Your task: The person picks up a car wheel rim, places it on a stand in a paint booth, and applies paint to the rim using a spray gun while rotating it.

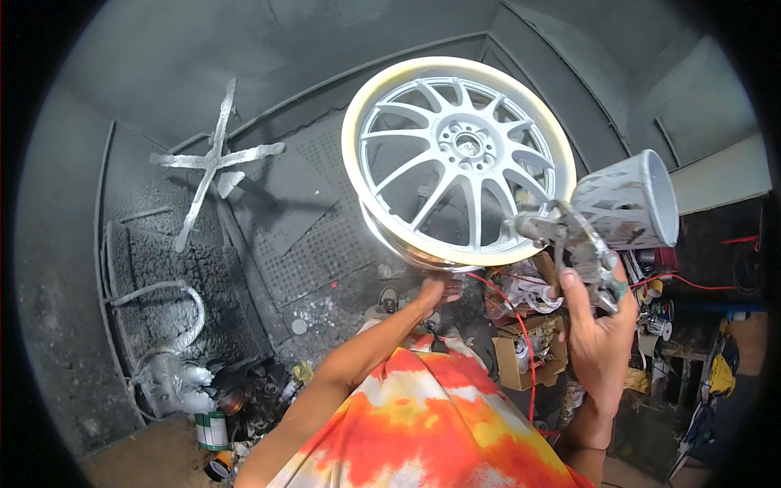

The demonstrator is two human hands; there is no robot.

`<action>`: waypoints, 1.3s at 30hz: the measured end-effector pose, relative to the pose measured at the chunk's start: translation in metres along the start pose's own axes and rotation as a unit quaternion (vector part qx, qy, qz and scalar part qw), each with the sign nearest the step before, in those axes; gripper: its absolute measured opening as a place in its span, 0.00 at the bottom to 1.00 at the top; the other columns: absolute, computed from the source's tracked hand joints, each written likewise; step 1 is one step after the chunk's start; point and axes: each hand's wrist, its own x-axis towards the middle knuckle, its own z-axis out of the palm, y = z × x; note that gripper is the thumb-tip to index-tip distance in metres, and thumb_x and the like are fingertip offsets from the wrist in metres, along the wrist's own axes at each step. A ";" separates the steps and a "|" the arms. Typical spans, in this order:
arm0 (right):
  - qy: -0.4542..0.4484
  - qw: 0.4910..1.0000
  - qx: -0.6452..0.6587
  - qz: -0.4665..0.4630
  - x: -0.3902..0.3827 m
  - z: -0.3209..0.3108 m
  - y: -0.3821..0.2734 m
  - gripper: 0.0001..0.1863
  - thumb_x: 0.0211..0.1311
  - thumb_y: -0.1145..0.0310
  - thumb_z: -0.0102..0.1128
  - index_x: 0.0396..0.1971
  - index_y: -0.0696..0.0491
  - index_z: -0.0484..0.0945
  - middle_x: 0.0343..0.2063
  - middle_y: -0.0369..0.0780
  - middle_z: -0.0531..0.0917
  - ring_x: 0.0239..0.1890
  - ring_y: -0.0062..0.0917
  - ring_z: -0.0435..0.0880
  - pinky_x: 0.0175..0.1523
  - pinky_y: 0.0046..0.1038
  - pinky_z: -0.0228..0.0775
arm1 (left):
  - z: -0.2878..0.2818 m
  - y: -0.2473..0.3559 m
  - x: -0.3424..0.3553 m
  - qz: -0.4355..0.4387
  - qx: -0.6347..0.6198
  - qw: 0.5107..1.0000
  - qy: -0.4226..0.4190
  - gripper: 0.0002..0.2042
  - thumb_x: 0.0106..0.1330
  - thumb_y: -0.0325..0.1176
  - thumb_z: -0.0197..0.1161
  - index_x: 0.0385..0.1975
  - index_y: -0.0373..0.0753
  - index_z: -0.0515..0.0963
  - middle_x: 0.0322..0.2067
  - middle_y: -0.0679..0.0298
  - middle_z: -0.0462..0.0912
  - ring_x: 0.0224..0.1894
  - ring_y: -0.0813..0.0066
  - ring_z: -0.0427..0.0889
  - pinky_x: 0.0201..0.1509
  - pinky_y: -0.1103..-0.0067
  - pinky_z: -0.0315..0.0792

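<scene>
Left hand (437, 290): reaching up under the white alloy wheel (457, 159), fingers pressed to its lower rim, propping it tilted in the air.
Right hand (600, 325): wrapped tight round the spray gun (579, 246) grip, nozzle right by the wheel's edge.
Cup (630, 202): white, paint-spattered, sitting on the gun.
Background: grey booth wall, paint-crusted metal cross (213, 159), cardboard box (529, 351) down low.

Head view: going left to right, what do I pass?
Paint-crusted cross-shaped metal stand → left hand under the rim → silver multi-spoke alloy wheel → right hand holding the grey metal spray gun → its white paint cup.
</scene>
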 end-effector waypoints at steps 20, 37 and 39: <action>-0.093 0.995 0.010 0.039 -0.018 -0.007 -0.019 0.13 0.69 0.76 0.65 0.50 0.62 0.80 0.29 0.35 0.84 0.30 0.16 0.78 0.38 0.22 0.71 | -0.111 0.039 -0.018 0.104 -0.109 0.981 0.120 0.19 0.72 0.42 0.58 0.56 0.37 0.74 0.52 0.52 0.80 0.51 0.62 0.82 0.61 0.64 0.78; -0.067 0.995 0.049 0.061 -0.008 -0.002 -0.027 0.11 0.71 0.74 0.65 0.49 0.61 0.80 0.32 0.36 0.86 0.33 0.15 0.82 0.41 0.22 0.74 | -0.038 0.034 -0.010 0.088 -0.096 0.989 0.066 0.26 0.78 0.45 0.48 0.67 0.30 0.68 0.61 0.45 0.78 0.62 0.51 0.81 0.68 0.59 0.75; -0.042 0.996 0.054 0.052 -0.014 -0.006 -0.028 0.11 0.71 0.74 0.65 0.49 0.61 0.80 0.32 0.36 0.87 0.33 0.15 0.82 0.41 0.22 0.75 | -0.044 0.026 -0.002 0.084 -0.115 0.988 0.062 0.28 0.79 0.50 0.46 0.66 0.32 0.70 0.61 0.47 0.79 0.62 0.52 0.80 0.68 0.58 0.74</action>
